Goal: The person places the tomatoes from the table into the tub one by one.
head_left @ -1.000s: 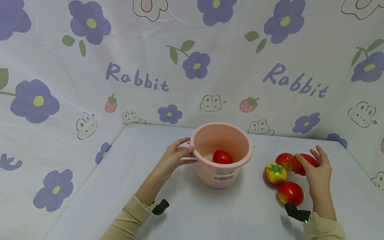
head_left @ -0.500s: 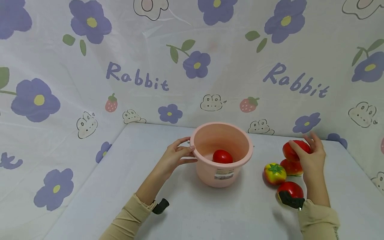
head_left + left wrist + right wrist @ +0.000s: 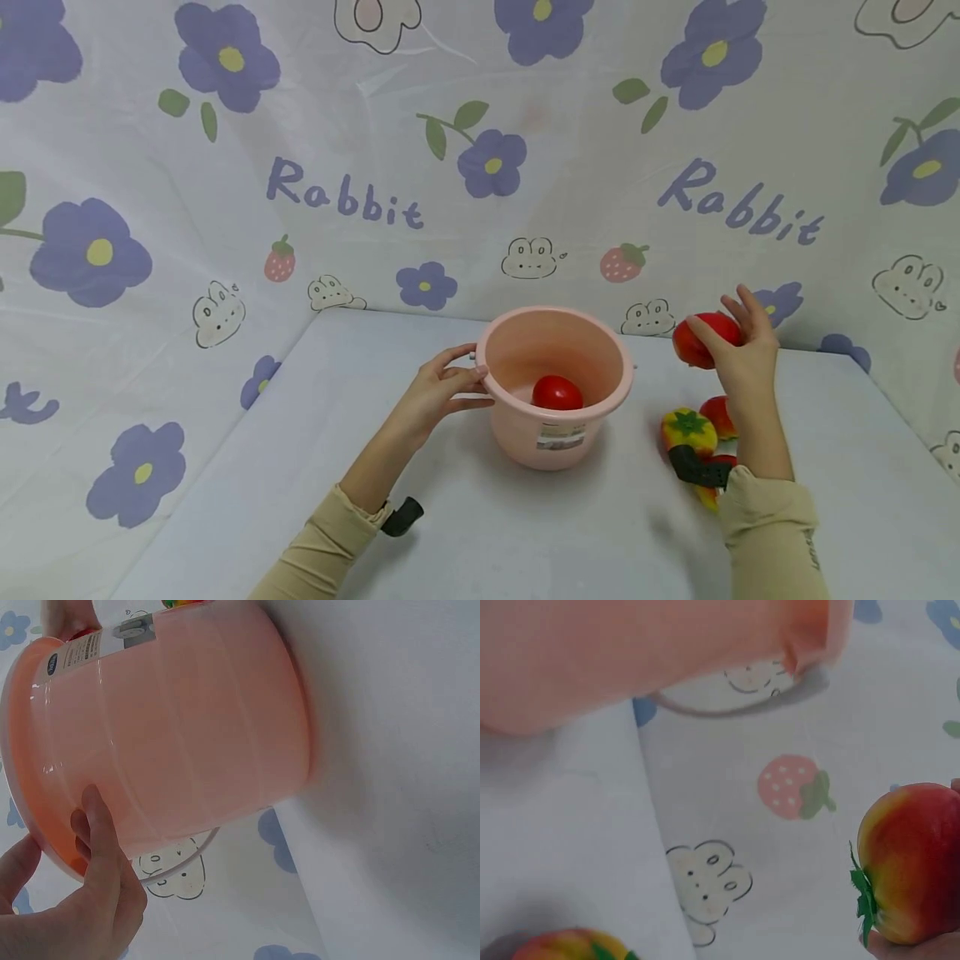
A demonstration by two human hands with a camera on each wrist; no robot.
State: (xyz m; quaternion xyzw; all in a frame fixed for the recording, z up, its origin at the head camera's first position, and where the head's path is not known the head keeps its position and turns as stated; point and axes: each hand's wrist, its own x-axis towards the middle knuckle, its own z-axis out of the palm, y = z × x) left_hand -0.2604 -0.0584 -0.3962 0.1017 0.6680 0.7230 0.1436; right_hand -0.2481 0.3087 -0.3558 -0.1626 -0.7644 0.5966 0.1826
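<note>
A pink bucket (image 3: 517,437) stands upright on the table, a red fruit (image 3: 557,392) inside it. My left hand (image 3: 435,392) pinches its left rim; in the left wrist view the thumb is on the lip, fingers against the outer wall. My right hand (image 3: 750,362) grips a red-and-yellow tomato-like fruit (image 3: 911,859) between thumb and fingers, raised above the table right of the bucket. Its green leafy cap (image 3: 863,894) shows in the right wrist view. Below are a yellow-red fruit (image 3: 688,429), a red fruit (image 3: 716,412) and another, mostly hidden by the right wrist camera.
The white table (image 3: 585,533) ends at a printed cloth backdrop (image 3: 465,250) just behind the bucket. The bucket's thin handle (image 3: 184,862) hangs at its back side. A black wrist camera (image 3: 401,517) sits at my left cuff; another (image 3: 697,468) overlaps the fruits.
My right hand has lifted the fruit off the pile on the right and carried it up and left toward the bucket. The left hand and bucket stay put.
</note>
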